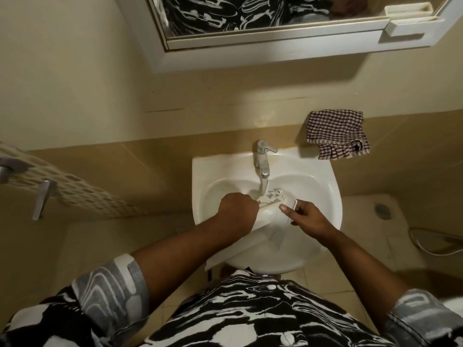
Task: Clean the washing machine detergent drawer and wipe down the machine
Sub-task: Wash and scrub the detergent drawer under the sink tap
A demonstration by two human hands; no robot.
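Dim, warm yellowish light; the brightest patch falls on the beige tiled wall above the white ceramic basin. Soft shadows, wide-angle bending at edges, slightly soft focus.

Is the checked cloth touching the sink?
Apart. The head view shows the checked cloth lying on the tiled ledge right of the tap, with bare tile between it and the sink rim.

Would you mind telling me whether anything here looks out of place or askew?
Only the detergent drawer: it lies slanted across the sink, its near end overhanging the front rim. Both hands hold it under the tap. Nothing looks spilled or damaged.
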